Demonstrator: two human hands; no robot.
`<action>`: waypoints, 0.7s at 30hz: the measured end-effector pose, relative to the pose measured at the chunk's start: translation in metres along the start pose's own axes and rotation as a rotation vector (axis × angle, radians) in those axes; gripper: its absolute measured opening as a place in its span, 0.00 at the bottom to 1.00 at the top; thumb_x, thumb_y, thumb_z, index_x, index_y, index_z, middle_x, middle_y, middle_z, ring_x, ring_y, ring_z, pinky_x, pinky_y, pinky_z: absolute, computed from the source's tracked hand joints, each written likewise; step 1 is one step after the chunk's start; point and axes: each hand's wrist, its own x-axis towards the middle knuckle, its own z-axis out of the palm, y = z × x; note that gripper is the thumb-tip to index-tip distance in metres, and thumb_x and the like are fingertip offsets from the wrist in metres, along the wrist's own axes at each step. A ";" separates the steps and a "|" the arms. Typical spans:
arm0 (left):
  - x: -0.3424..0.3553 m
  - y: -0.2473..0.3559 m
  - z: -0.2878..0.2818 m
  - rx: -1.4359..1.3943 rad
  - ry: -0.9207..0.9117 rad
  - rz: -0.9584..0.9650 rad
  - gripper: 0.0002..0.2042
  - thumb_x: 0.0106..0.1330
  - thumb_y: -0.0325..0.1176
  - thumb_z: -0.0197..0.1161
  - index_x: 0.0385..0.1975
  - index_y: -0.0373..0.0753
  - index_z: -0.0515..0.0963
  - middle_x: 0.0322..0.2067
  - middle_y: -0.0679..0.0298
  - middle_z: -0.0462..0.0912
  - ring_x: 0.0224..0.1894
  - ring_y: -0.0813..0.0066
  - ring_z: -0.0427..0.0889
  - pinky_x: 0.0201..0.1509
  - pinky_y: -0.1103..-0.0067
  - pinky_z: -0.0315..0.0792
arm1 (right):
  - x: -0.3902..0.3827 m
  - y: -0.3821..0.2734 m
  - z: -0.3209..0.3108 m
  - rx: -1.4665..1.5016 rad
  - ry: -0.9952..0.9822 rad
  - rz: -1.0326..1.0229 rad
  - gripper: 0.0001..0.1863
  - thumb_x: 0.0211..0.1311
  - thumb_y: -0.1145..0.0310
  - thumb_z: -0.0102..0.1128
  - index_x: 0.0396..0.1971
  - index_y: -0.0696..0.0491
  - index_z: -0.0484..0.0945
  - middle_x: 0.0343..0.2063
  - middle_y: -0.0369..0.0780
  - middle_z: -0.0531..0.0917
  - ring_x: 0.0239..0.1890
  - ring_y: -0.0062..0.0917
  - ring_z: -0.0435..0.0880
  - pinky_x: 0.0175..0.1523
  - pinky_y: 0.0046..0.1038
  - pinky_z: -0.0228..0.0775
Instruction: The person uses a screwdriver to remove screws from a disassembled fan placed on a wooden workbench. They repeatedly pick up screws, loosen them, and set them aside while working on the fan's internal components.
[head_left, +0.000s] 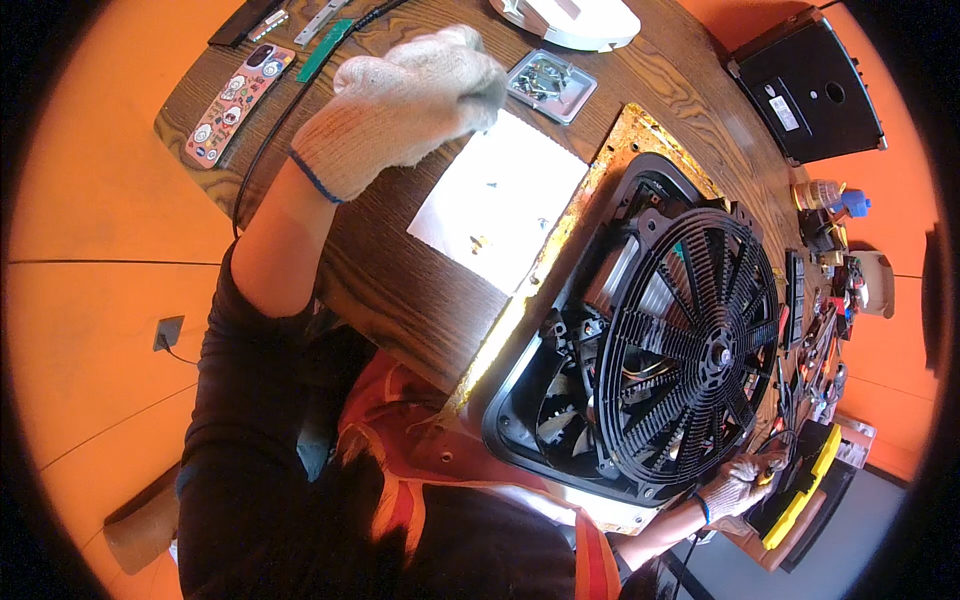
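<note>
My left hand [415, 105], in a knitted white glove, is curled closed above a white sheet [495, 195] with small dark bits on it; I cannot see what its fingers hold. Just beyond lies a clear tray of small metal parts [550, 85]. A large black fan [690, 300] with a ringed guard rests on a dark housing set on a yellow, worn board [625, 125]. My right hand [740, 480], also gloved, is at the fan's lower right corner, closed around a small yellow and black object, perhaps a tool handle.
A phone in a pink case [235, 105], green ruler [325, 50] and white plastic part [565, 22] lie at the back. A black box [805, 85] stands back right. Tools and containers [825, 340] crowd the right side, beside a yellow-edged black case [790, 485].
</note>
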 end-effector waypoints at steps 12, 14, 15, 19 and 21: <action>-0.004 0.008 0.009 0.061 -0.066 -0.060 0.10 0.65 0.38 0.64 0.40 0.42 0.83 0.41 0.63 0.79 0.47 0.64 0.82 0.49 0.71 0.77 | -0.004 0.002 0.004 0.021 0.017 -0.020 0.34 0.62 0.69 0.65 0.70 0.45 0.69 0.49 0.26 0.83 0.30 0.06 0.69 0.35 0.12 0.59; -0.003 0.007 0.009 0.075 -0.055 -0.078 0.10 0.65 0.37 0.64 0.41 0.41 0.83 0.41 0.62 0.79 0.47 0.63 0.82 0.50 0.71 0.77 | -0.006 0.003 0.004 0.024 0.022 -0.021 0.34 0.62 0.69 0.65 0.70 0.46 0.69 0.50 0.26 0.83 0.30 0.06 0.69 0.35 0.12 0.59; -0.002 0.006 0.010 0.096 -0.037 -0.079 0.10 0.65 0.36 0.64 0.41 0.40 0.82 0.40 0.61 0.79 0.48 0.63 0.82 0.50 0.71 0.77 | -0.007 0.003 0.004 0.026 0.026 -0.022 0.33 0.62 0.69 0.65 0.70 0.46 0.69 0.50 0.26 0.83 0.31 0.06 0.69 0.35 0.12 0.59; 0.007 -0.005 0.009 -0.016 0.039 0.028 0.10 0.68 0.34 0.62 0.43 0.34 0.81 0.41 0.58 0.81 0.47 0.63 0.83 0.52 0.71 0.78 | -0.008 0.004 0.003 0.023 0.028 -0.022 0.33 0.63 0.69 0.64 0.70 0.46 0.69 0.50 0.27 0.83 0.31 0.06 0.69 0.35 0.12 0.59; 0.011 -0.010 0.010 -0.323 0.030 -0.090 0.11 0.70 0.33 0.61 0.45 0.31 0.80 0.44 0.57 0.83 0.47 0.65 0.84 0.53 0.74 0.78 | -0.007 0.003 0.002 0.027 0.029 -0.026 0.33 0.63 0.69 0.64 0.70 0.46 0.69 0.51 0.27 0.83 0.31 0.06 0.69 0.35 0.12 0.59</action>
